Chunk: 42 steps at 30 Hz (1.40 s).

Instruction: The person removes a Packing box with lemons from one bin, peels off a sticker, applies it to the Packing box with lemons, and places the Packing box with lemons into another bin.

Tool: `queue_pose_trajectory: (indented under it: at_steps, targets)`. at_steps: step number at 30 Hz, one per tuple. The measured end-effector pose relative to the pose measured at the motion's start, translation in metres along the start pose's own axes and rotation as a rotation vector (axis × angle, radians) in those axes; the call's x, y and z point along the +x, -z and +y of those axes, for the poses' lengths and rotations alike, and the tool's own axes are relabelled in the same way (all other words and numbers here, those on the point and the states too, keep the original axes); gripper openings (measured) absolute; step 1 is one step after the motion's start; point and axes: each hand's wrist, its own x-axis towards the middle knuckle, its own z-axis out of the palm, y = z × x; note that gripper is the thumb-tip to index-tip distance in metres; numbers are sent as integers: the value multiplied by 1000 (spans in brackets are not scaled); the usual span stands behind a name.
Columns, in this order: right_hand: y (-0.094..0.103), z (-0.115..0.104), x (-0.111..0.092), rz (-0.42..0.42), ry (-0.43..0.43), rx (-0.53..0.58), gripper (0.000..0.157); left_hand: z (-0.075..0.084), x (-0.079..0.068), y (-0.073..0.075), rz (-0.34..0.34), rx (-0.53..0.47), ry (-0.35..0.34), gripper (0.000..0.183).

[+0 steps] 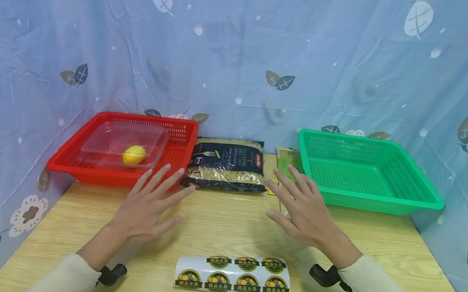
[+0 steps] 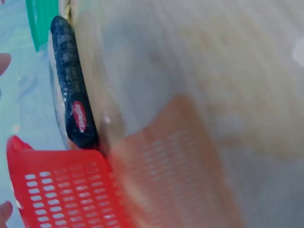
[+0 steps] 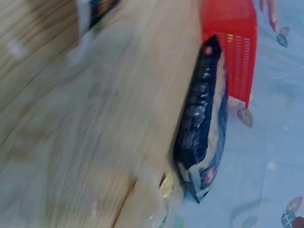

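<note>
My left hand [image 1: 143,215] hovers over the table, in front of the red basket [image 1: 104,178], its fingers spread and holding nothing. My right hand [image 1: 308,217], also spread and holding nothing, is over the table near the front left corner of the green basket [image 1: 383,204]. Between the baskets lies a dark pasta bag [image 1: 228,162], seen side-on in the right wrist view [image 3: 199,114]. Partly hidden behind my right fingers is a green and tan packet [image 1: 286,161]. Nearer me, a curled white sheet of round fruit stickers [image 1: 233,275] rests between my forearms.
Inside the red basket sit a clear plastic box [image 1: 100,138] and a yellow lemon-like thing [image 1: 134,155]. A blue leaf-print curtain [image 1: 245,46] hangs behind and at both sides of the wooden table [image 1: 226,217].
</note>
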Motion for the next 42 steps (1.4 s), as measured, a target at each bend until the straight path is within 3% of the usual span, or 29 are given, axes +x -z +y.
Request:
queue_pose_trajectory:
  at_steps: [4, 6, 9, 15, 18, 20, 22, 25, 27, 32, 35, 39, 42]
  targets:
    - [-5, -7, 8, 3, -22, 66, 67, -2, -10, -5, 36, -31, 9, 76]
    - [-9, -10, 13, 6, -33, 95, 66, -4, -14, -8, 89, -64, 17, 70]
    - [-17, -14, 23, 19, -53, 143, 66, -7, -17, -11, 250, -138, 45, 59]
    - [-30, -22, 46, 60, -105, 269, 67, -7, -10, -12, 693, -327, 177, 39]
    - [-37, -29, 61, 69, -138, 364, 67, -4, -4, -4, 943, -418, 307, 30]
    - [-42, -34, 73, 61, -154, 444, 65, -3, -5, 3, 1073, -495, 448, 28]
    - [-47, -39, 84, 52, -168, 518, 62, -5, -7, 7, 1162, -607, 631, 27]
    - [-52, -44, 97, 53, -194, 599, 60, -12, -12, 2, 1258, -842, 876, 24]
    - [-54, -46, 104, 46, -221, 638, 61, -18, -14, -7, 1332, -1012, 983, 28]
    - [-60, -52, 126, 10, -273, 723, 62, -33, -14, -25, 1500, -1374, 1125, 19]
    - [-67, -58, 141, 9, -282, 765, 64, -39, -11, -29, 1541, -1545, 1237, 26]
    - [-75, -66, 157, -1, -279, 829, 66, -45, -6, -33, 1522, -1645, 1411, 33]
    - [-77, -71, 169, -11, -278, 865, 66, -49, 0, -35, 1518, -1651, 1476, 34]
